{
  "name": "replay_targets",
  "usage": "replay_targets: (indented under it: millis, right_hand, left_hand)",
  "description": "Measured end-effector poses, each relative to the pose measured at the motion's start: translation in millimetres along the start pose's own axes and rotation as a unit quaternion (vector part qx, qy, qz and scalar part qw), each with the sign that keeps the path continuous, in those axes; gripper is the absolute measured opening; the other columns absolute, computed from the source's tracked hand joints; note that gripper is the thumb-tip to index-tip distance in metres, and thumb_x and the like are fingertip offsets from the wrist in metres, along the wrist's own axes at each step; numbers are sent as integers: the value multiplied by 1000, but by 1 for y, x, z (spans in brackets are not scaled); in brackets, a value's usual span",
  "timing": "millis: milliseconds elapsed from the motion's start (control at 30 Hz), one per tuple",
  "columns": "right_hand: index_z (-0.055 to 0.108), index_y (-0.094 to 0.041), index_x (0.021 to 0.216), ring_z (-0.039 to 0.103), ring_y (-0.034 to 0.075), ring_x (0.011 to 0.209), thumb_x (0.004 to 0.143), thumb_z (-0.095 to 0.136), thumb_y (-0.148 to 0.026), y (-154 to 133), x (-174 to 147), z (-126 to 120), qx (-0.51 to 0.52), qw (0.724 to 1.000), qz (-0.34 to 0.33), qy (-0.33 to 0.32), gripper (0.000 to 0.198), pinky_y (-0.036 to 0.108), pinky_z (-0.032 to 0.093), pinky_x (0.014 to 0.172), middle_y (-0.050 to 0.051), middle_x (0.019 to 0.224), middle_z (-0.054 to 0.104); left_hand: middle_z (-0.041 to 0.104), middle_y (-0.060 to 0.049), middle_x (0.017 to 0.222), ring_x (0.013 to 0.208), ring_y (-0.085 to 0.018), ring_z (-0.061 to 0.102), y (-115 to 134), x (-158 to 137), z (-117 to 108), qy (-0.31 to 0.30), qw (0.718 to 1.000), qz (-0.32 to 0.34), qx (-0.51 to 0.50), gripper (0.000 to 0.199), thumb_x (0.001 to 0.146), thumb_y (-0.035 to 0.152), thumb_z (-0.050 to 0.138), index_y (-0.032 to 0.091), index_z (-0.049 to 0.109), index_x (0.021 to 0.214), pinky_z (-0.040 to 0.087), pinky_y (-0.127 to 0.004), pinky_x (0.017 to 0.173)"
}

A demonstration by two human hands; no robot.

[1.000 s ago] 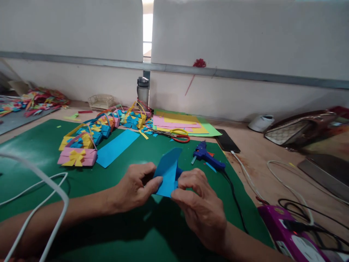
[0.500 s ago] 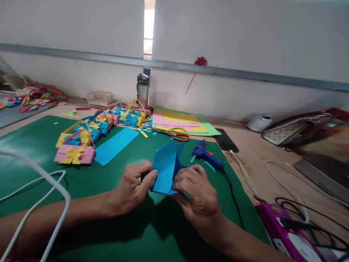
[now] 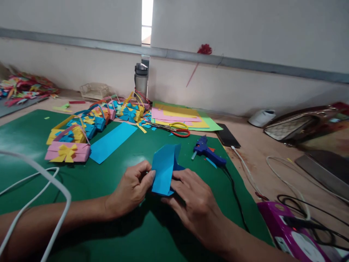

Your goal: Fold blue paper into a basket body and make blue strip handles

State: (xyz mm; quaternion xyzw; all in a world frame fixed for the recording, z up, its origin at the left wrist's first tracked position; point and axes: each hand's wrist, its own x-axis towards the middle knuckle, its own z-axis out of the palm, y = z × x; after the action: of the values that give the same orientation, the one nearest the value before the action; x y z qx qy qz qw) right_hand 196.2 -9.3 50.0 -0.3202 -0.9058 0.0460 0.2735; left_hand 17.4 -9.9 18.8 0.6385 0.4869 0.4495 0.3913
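Note:
A folded piece of blue paper (image 3: 163, 169) is held up above the green mat (image 3: 114, 236), its flaps standing upright. My left hand (image 3: 133, 187) pinches its left edge between thumb and fingers. From the right, my right hand (image 3: 195, 203) grips the lower corner, with its fingers at the fold and its thumb underneath. A flat blue paper strip (image 3: 113, 142) lies on the mat to the left. Beyond it sits a row of small paper baskets with bows, the nearest a pink basket (image 3: 79, 152) with a yellow bow.
To the right lie a blue glue gun (image 3: 208, 151), a phone (image 3: 228, 135) and a purple power strip (image 3: 291, 229) with cables. Scissors (image 3: 178, 128) rest near stacked coloured paper (image 3: 191, 116). A white cable (image 3: 58, 182) loops across the left foreground. A bottle (image 3: 141, 82) stands by the wall.
My right hand's fingers have straightened and shifted lower along the blue paper's fold. My left hand keeps its pinch. The whole view has tilted slightly.

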Motion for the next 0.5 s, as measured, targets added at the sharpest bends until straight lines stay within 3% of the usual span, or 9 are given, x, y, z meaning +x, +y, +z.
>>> replay_targets:
  millis: [233, 500]
  right_hand:
    - [59, -16, 74, 48, 15, 65, 86, 52, -14, 3, 1, 7, 63, 997, 23, -42, 15, 28, 35, 63, 3, 69, 57]
    - [56, -18, 69, 45, 12, 65, 88, 46, -12, 5, 2, 4, 98, 991, 43, -79, 22, 30, 32, 72, -2, 65, 52]
  left_hand:
    - [36, 7, 55, 50, -8, 33, -1, -6, 2, -16, 1000, 7, -2, 24, 87, 26, 41, 20, 36, 64, 30, -20, 49]
    - [41, 6, 55, 51, -8, 41, 1, -2, 2, -20, 997, -42, -54, 27, 86, 29, 44, 19, 39, 61, 34, -18, 49]
